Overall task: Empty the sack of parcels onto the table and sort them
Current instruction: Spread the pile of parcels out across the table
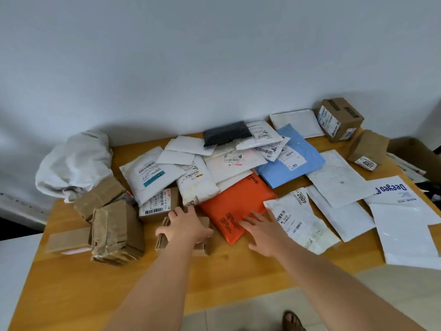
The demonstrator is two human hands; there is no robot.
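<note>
The left hand (pixel 185 226) grips a small brown parcel (pixel 202 244) near the bench (pixel 119 295) front; the right hand (pixel 265 231) lies flat with straight fingers on the orange mailer (pixel 229 211), holding nothing. Boxes (pixel 117 232) gather at the left, flat white mailers (pixel 343 177) at the right, a mixed heap between. Best to lift the brown parcel clear toward the boxes while the right hand steadies the heap against sliding. The emptied sack (pixel 74 163) slumps at the far left corner.
</note>
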